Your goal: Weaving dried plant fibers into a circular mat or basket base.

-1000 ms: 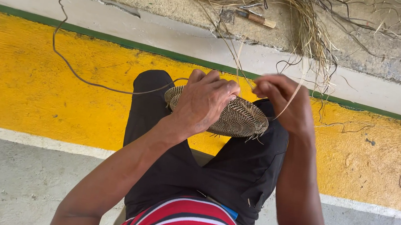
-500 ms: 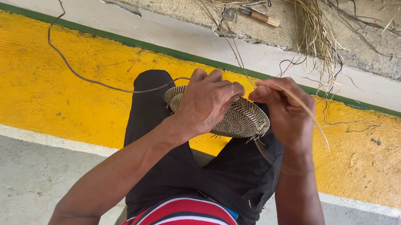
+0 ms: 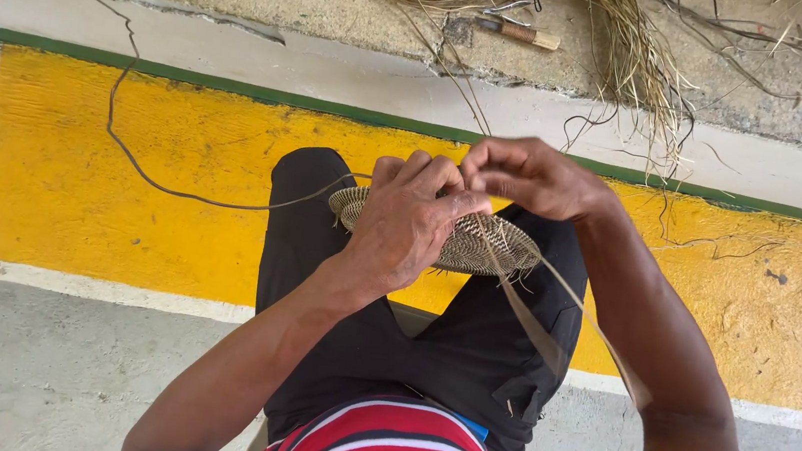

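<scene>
A flat round woven disc (image 3: 484, 245) of pale fibre rests on my knees, over black trousers. My left hand (image 3: 408, 221) lies on top of the disc and grips it, covering its left half. My right hand (image 3: 528, 174) is closed just above the disc's far edge, pinching a thin pale strand (image 3: 562, 309) that trails down and to the right across my thigh. The two hands touch at the fingertips. A long dark cord (image 3: 173, 192) runs from the disc's left edge out across the floor.
A bundle of dry fibre strands (image 3: 586, 15) lies on the concrete at the top, with a wooden-handled tool (image 3: 519, 32) beside it. The floor below has a yellow painted band (image 3: 126, 164) edged in green and white.
My right hand has moved left to meet the left hand over the disc, and the pale strand now trails down to the right. The left hand stays on the disc.
</scene>
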